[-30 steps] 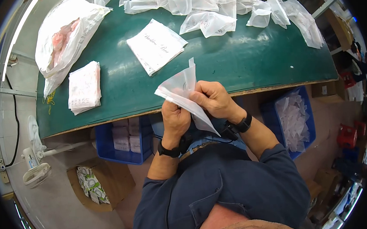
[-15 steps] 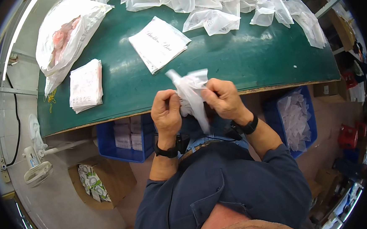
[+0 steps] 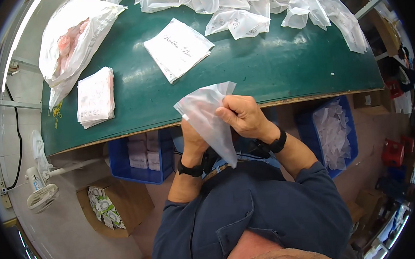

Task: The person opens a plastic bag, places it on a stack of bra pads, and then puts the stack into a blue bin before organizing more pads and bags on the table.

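Observation:
A frosted zip bag [image 3: 212, 122] hangs between my hands just in front of the table's near edge, its top flared and its lower corner pointing down toward my waist. My right hand [image 3: 245, 117] pinches the right side of the bag between thumb and bent fingers. At the bag's left side is my left hand [image 3: 194, 139], its fingers covered by the plastic and faintly showing through as a pinkish shape. A small white zip slider [image 3: 185, 117] sits by the bag's left edge. Beyond, a stack of flat printed bags [image 3: 179, 50] lies on the green table [image 3: 144, 98].
A second stack [image 3: 95, 98] and a white sack of pink items [image 3: 69, 47] lie at left. Crumpled frosted bags [image 3: 239, 23] cover the table's far side. Below stand a blue bin of packs [image 3: 119, 168], a blue bin of bags [image 3: 334, 136] and a carton [image 3: 136, 205].
The bag, bunched and blurred before, is spread wider. My left hand has slipped behind the plastic, and my right hand has shifted slightly left and down.

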Motion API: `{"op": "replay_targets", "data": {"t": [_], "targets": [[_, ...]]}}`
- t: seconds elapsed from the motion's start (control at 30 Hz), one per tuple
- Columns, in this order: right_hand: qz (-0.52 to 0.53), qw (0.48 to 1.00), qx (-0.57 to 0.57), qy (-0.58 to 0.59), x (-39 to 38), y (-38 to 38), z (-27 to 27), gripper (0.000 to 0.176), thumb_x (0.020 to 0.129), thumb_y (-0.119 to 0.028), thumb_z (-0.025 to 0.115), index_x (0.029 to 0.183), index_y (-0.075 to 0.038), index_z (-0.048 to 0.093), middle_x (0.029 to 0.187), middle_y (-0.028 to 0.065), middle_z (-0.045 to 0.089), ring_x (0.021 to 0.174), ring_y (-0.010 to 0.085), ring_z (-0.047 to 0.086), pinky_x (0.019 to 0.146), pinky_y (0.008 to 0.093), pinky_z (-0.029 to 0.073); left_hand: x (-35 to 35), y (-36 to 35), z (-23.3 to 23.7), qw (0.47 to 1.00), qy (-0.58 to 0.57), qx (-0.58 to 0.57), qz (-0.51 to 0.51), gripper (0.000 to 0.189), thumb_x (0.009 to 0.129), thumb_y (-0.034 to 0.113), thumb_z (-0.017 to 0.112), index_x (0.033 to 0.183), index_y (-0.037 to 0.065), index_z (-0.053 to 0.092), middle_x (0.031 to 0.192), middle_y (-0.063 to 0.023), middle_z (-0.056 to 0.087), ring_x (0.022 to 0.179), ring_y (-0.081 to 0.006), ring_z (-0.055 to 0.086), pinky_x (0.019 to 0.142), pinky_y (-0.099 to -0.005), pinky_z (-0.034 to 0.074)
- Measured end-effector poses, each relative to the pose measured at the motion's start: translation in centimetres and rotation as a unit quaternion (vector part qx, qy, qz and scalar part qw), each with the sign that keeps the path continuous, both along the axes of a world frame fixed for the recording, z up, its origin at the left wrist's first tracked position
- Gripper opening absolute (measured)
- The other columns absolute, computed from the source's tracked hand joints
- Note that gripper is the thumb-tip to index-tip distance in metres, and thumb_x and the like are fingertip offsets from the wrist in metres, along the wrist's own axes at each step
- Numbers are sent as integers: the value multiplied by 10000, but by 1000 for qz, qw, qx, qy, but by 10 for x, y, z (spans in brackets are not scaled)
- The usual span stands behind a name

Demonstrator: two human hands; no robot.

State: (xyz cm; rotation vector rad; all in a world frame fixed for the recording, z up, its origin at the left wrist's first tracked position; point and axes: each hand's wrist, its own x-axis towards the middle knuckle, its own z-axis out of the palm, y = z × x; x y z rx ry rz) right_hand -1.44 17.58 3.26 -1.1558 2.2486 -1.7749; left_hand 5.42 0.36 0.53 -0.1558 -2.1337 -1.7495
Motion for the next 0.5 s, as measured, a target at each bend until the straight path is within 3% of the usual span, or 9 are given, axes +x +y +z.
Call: {"op": "replay_targets", "data": {"t": [0.07, 0.23, 0.33, 0.5], "targets": [[-6, 1000, -11, -11, 0, -1, 0, 313, 970, -191, 675, 756, -16, 529, 669, 121, 482, 569, 249, 458, 531, 357, 389, -2, 1, 0, 987, -44, 148, 48, 204, 1053, 171, 565, 1123, -8, 633, 964, -41, 684, 839, -146, 634, 743, -300, 534], [-12, 999, -40, -22, 3, -10, -8, 324, 979, -179, 659, 739, -20, 510, 658, 131, 464, 556, 278, 451, 525, 373, 381, -5, 11, 0, 989, -51, 135, 27, 198, 1044, 189, 600, 1048, -2, 651, 937, -28, 666, 832, -141, 607, 737, -300, 514], [-20, 999, -31, -31, 9, 8, -5, 304, 978, -170, 657, 750, -19, 526, 662, 133, 475, 555, 273, 454, 525, 372, 384, 4, 6, 2, 998, -13, -3, 61, 206, 1045, 207, 616, 1006, 8, 649, 900, -17, 634, 819, -107, 556, 734, -271, 479], [-37, 997, -5, -61, 6, 23, -1, 250, 980, -150, 653, 787, -14, 571, 665, 120, 496, 558, 234, 466, 529, 353, 390, 10, -24, -19, 982, -33, 87, 163, 192, 1053, 188, 604, 999, 7, 637, 873, 5, 601, 791, -90, 519, 708, -257, 460]]}}
